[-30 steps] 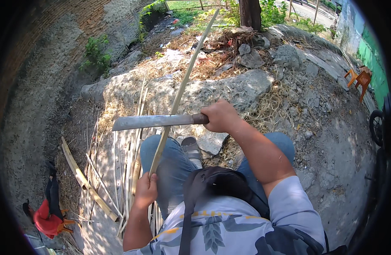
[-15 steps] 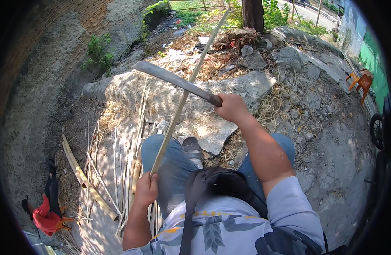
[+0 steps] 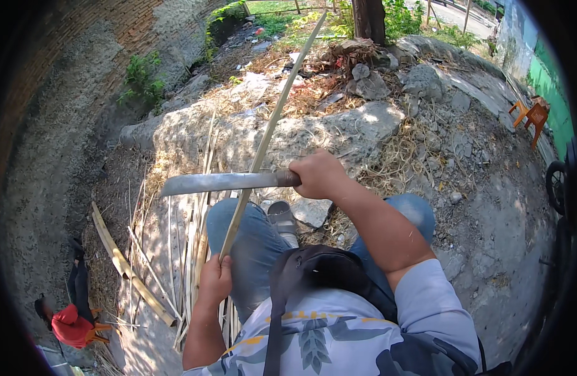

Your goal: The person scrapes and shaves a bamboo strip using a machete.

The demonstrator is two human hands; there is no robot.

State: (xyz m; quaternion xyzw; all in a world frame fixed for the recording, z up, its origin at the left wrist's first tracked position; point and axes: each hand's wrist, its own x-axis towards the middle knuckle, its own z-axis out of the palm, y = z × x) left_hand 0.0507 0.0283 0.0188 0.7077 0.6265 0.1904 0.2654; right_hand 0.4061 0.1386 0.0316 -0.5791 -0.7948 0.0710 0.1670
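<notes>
Rocky ground (image 3: 489, 225)
Our left hand (image 3: 214, 280) clenches long pale bamboo strip (image 3: 273, 119), likely steadying it; right hand (image 3: 318, 175) clenches brown-handled steel machete (image 3: 216, 183).

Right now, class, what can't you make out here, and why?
All in the head view:
Long pale bamboo strip: lower end hidden by the left hand.
Long grey steel machete: handle's end covered by the right hand.
Black round wheel: right side lost in the dark rim.
Seated person in red: hands too small.

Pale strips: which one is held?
The long strip rising from the left hand, with the machete blade across it; the other strips lie on the ground.
</notes>
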